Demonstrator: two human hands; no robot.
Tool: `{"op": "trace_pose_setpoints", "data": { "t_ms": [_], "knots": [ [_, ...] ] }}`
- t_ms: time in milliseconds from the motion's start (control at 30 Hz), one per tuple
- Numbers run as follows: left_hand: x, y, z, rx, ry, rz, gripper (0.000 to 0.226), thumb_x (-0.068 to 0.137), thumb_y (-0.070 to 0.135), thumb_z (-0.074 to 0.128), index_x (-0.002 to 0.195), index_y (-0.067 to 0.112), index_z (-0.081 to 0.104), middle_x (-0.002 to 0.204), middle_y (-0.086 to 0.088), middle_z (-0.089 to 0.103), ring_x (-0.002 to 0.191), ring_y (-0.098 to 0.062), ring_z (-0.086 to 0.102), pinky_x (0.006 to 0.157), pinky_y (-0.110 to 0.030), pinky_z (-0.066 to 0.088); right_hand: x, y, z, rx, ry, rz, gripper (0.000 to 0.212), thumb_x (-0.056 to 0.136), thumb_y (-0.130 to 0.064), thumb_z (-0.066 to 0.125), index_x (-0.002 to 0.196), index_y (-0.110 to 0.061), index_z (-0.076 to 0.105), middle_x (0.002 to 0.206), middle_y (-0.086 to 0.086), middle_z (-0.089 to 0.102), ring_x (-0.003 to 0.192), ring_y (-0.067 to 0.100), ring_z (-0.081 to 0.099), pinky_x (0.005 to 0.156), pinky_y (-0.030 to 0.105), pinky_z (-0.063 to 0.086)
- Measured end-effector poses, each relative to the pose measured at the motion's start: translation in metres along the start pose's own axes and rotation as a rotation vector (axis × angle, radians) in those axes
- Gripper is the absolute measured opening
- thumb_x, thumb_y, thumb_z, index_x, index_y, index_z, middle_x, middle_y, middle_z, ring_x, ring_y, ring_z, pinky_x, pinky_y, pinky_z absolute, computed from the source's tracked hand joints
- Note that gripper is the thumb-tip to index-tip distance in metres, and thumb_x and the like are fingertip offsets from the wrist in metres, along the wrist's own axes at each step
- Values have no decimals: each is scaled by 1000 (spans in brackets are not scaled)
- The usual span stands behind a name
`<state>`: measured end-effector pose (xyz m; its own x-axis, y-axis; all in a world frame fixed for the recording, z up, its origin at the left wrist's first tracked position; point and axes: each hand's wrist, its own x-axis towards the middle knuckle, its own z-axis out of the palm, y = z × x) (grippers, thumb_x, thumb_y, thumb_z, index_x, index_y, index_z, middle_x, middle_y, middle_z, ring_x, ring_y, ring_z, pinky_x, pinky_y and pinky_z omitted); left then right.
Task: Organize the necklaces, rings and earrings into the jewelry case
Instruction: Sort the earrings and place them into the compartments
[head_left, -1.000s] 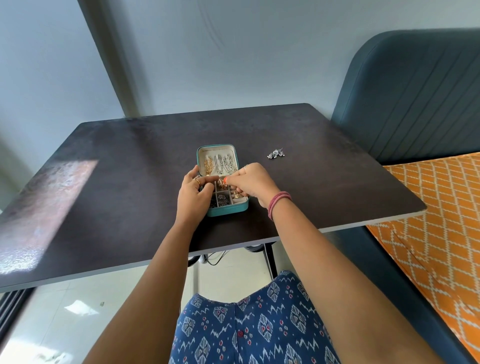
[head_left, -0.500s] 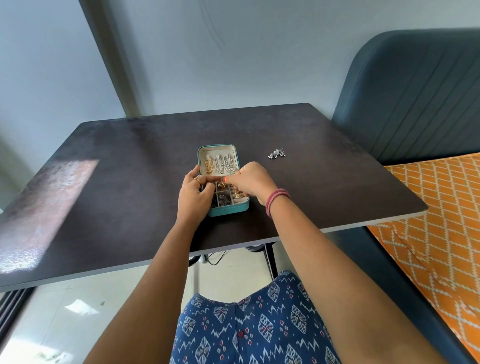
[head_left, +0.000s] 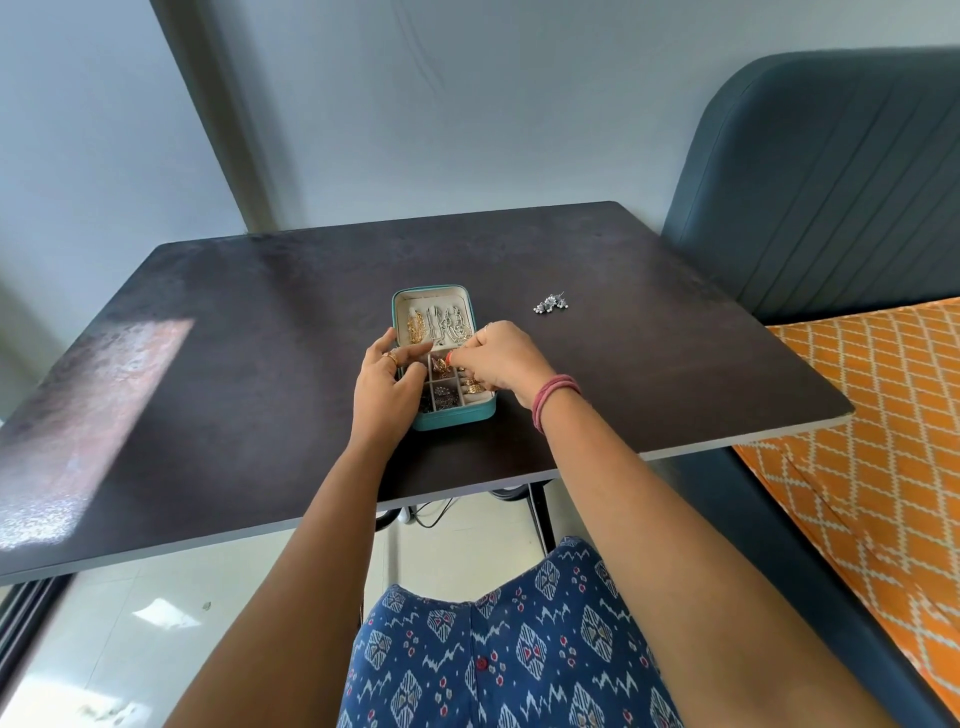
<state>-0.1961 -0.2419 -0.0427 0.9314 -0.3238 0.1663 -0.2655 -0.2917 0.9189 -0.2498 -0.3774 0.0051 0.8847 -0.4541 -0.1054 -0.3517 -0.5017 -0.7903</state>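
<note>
A small teal jewelry case (head_left: 457, 415) lies open in the middle of the dark table (head_left: 234, 415). Gold and silver necklaces (head_left: 441, 325) hang in its lid. Its divided base holds gold and dark earrings (head_left: 447, 397). My left hand (head_left: 387, 387) rests against the case's left side, fingers curled onto the base. My right hand (head_left: 501, 356) hovers over the upper compartments with fingertips pinched together; what they hold is hidden. A loose cluster of silver earrings (head_left: 551, 304) lies on the table to the right of the case.
A dark blue upholstered seat back (head_left: 831, 182) stands at the right, with an orange patterned cushion (head_left: 883, 415) below it. A grey wall runs behind the table. A sunlit patch (head_left: 88, 415) marks the table's left side.
My right hand has shifted slightly up and back over the case's upper compartments. My left hand stays at the case's left side.
</note>
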Motion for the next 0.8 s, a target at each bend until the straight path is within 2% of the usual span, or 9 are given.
{"op": "trace_pose_setpoints", "data": {
  "t_ms": [200, 367, 400, 467, 500, 567, 633, 700, 800],
  "knots": [
    [1, -4, -2, -155, 62, -59, 33, 92, 14, 50, 119, 24, 67, 143, 9, 43, 120, -11, 54, 94, -37, 54, -7, 9, -12, 251, 27, 3, 11, 87, -22, 64, 81, -13, 67, 66, -1, 62, 52, 8, 48, 48, 20, 42],
    [-1, -6, -5, -326, 175, -107, 29, 92, 14, 51, 110, 27, 70, 136, 4, 51, 118, -14, 56, 94, -41, 54, -3, 30, -29, 332, 225, -30, 13, 89, -25, 62, 81, -17, 66, 67, -4, 63, 53, 5, 53, 50, 15, 42],
    [-1, -5, -6, -345, 194, -113, 29, 92, 15, 50, 108, 29, 69, 135, -1, 54, 113, -15, 59, 92, -38, 54, -1, 38, -33, 323, 285, -28, 12, 88, -25, 62, 81, -17, 67, 68, -3, 65, 55, 6, 57, 55, 16, 46],
    [-2, -4, -8, -392, 220, -116, 28, 92, 14, 50, 108, 28, 68, 122, -8, 60, 86, -8, 61, 77, -25, 55, 4, 58, -42, 275, 392, -11, 11, 85, -26, 64, 80, -19, 70, 72, 1, 69, 66, 12, 64, 71, 24, 53],
    [-3, -3, -8, -412, 234, -118, 28, 93, 13, 50, 111, 26, 67, 111, -5, 62, 72, -4, 55, 67, -20, 52, 6, 69, -47, 236, 429, 1, 11, 85, -25, 64, 80, -18, 72, 76, 2, 71, 74, 16, 67, 78, 28, 53],
    [-2, 1, -8, -413, 254, -118, 28, 95, 11, 49, 116, 19, 65, 94, 4, 61, 65, -2, 49, 59, -14, 47, 6, 88, -57, 154, 481, 6, 12, 85, -22, 63, 86, -15, 73, 84, 2, 70, 85, 17, 66, 84, 26, 49],
    [0, 7, -5, -389, 247, -120, 26, 95, 10, 50, 114, 20, 65, 105, 5, 64, 77, -2, 59, 67, -15, 52, 8, 102, -67, 113, 513, -13, 11, 86, -18, 64, 91, -14, 72, 89, 1, 69, 85, 14, 64, 81, 20, 46],
    [4, 16, 1, -328, 227, -87, 24, 94, 12, 52, 107, 25, 66, 122, 5, 60, 99, -3, 63, 84, -26, 55, 12, 109, -73, 127, 516, -40, 10, 86, -15, 64, 93, -14, 72, 90, 1, 69, 81, 10, 61, 76, 14, 44],
    [10, 37, 17, -119, 190, 65, 24, 92, 16, 54, 100, 34, 66, 120, 14, 53, 117, -5, 52, 104, -37, 44, 25, 113, -77, 141, 516, -70, 11, 86, -10, 64, 94, -13, 71, 91, 1, 68, 80, 9, 60, 73, 10, 42]
  ]
}}
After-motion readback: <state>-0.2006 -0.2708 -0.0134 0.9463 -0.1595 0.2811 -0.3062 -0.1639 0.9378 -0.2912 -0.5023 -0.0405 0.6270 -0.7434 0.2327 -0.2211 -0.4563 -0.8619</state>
